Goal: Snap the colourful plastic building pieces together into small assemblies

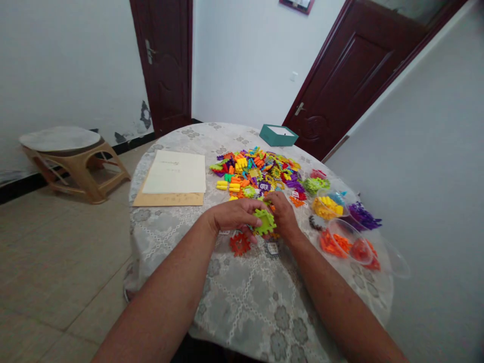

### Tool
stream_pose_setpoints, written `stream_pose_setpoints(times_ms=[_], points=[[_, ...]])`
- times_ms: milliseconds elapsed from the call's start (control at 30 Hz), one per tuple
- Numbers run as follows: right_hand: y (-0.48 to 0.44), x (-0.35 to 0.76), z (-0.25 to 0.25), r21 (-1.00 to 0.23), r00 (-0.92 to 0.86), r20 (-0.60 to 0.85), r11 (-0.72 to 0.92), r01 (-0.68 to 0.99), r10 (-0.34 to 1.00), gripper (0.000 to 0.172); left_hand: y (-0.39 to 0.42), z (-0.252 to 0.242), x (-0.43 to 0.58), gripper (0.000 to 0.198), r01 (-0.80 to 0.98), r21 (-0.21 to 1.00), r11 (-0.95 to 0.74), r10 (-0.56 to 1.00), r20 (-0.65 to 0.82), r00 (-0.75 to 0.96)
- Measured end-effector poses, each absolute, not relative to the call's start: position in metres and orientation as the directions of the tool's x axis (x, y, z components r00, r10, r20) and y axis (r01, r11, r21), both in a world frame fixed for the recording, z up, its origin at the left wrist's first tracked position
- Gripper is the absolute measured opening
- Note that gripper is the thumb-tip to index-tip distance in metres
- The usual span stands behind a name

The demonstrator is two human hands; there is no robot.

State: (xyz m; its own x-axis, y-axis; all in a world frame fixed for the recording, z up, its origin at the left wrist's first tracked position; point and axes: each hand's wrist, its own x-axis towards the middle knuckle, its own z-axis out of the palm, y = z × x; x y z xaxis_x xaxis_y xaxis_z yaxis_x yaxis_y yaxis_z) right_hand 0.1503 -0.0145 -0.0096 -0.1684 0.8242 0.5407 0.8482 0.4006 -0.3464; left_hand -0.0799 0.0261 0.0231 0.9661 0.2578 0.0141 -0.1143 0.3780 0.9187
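Observation:
My left hand (242, 217) is closed on a lime-green toothed plastic building piece (265, 222), its thumb across the front. Close against that piece, my right hand (282, 209) has its fingers bent at the pile's near edge; what they hold, if anything, is hidden. An orange-red gear-shaped piece (239, 244) lies on the tablecloth just below my left hand. Below my right hand is a grey piece with a white grid centre (273, 248). Beyond both hands spreads a mixed heap of colourful plastic pieces (260, 171).
Clear tubs of sorted pieces stand at the right, including yellow pieces (327, 207) and orange pieces (335, 244). Purple pieces (363, 216) lie near the right edge. A green box (279, 135) sits at the back. Paper sheets (176, 172) lie at the left; a stool (75, 161) stands beyond.

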Motion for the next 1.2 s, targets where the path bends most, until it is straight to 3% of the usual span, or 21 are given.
stream_pose_setpoints(times_ms=[200, 300, 367, 633, 1200], points=[[-0.042, 0.165, -0.022, -0.336, -0.189, 0.558, 0.428, 0.839, 0.808, 0.038, 0.046, 0.019, -0.076, 0.027, -0.321, 0.874, 0.364, 0.739, -0.061, 0.671], [-0.046, 0.169, -0.028, -0.336, -0.166, 0.563, 0.408, 0.849, 0.81, 0.053, 0.053, 0.013, -0.07, 0.023, -0.363, 0.853, 0.375, 0.835, -0.141, 0.532], [-0.047, 0.168, -0.03, -0.337, -0.16, 0.56, 0.399, 0.853, 0.813, 0.057, 0.055, 0.009, -0.067, 0.022, -0.373, 0.844, 0.386, 0.85, -0.168, 0.499], [-0.048, 0.155, -0.025, -0.301, -0.1, 0.507, 0.285, 0.91, 0.856, 0.042, 0.056, 0.007, -0.061, 0.011, -0.434, 0.763, 0.479, 0.851, -0.282, 0.443], [-0.056, 0.161, -0.015, -0.214, -0.216, 0.445, 0.337, 0.917, 0.869, 0.039, 0.051, 0.005, -0.056, 0.021, -0.386, 0.786, 0.482, 0.829, -0.267, 0.491]])
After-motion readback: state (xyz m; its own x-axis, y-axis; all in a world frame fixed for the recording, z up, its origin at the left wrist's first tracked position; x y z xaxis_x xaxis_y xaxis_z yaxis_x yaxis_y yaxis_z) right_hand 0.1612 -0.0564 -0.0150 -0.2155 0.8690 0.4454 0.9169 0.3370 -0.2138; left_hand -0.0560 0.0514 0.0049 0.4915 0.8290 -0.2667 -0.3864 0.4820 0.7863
